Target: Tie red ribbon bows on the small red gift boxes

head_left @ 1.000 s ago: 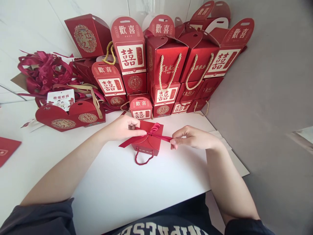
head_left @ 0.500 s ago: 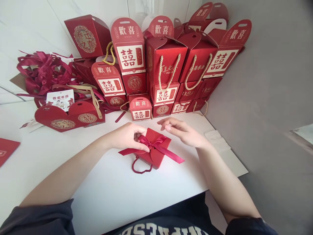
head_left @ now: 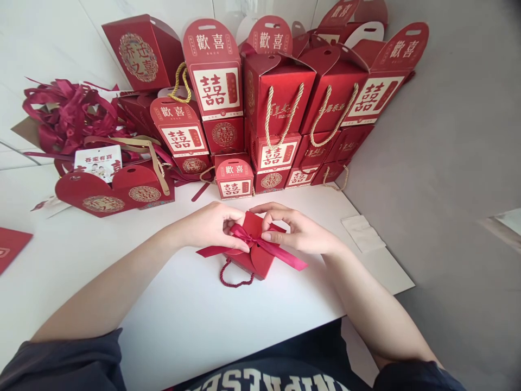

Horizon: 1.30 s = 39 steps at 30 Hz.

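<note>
A small red gift box (head_left: 260, 264) sits on the white table close to me. Across its top is a crimson ribbon (head_left: 285, 254) tied in a bow, its two tails lying out to the left and right. A dark red rope handle (head_left: 236, 284) hangs from the near side of the box. My left hand (head_left: 220, 228) pinches the left loop of the bow between thumb and bent fingers. Over the right loop, my right hand (head_left: 291, 228) has its thumb and index finger closed around the ribbon, with other fingers stretched toward the box's far edge.
Stacked red gift boxes (head_left: 280, 103) stand along the tiled wall. At the left, an open red box (head_left: 101, 201) lies below a heap of crimson ribbons (head_left: 73, 119). A folded white tissue (head_left: 362, 232) is at right beside the grey wall. A red card (head_left: 12, 247) lies far left.
My right hand has come down and left from above the box onto the bow's right loop. My left hand keeps its pinch, and the box has hardly moved.
</note>
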### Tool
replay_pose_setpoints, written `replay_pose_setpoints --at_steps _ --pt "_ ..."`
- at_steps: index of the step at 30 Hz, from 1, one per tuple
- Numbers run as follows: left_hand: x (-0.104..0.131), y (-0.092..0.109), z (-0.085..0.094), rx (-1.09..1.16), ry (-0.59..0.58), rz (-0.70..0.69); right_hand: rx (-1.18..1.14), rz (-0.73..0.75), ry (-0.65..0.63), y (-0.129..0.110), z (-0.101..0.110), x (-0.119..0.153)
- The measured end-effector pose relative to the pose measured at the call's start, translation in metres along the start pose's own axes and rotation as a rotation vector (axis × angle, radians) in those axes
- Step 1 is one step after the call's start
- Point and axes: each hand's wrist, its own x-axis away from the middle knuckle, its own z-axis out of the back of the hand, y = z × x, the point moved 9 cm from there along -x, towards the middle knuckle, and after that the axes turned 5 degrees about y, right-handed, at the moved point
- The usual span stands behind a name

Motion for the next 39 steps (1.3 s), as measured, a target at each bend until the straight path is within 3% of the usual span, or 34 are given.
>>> replay_pose_setpoints --at_steps 15,19,24,33,39 --pt "0.001 -0.002 0.006 -0.050 0.015 0.020 -0.041 0.045 -0.035 -0.001 0.004 0.001" --pt "0.003 0.002 0.006 0.043 -0.012 0.002 0.055 0.089 0.077 -0.003 0.013 0.000" --pt "0.001 0.010 0.013 0.091 0.047 -0.053 0.159 0.096 0.125 -0.006 0.014 0.003" --pt "0.002 0.009 0.022 0.150 0.183 -0.049 0.090 0.076 0.198 0.000 0.023 0.006" --pt "-0.002 0.003 0.022 0.209 0.205 -0.049 0.099 0.069 0.197 0.003 0.029 0.008"
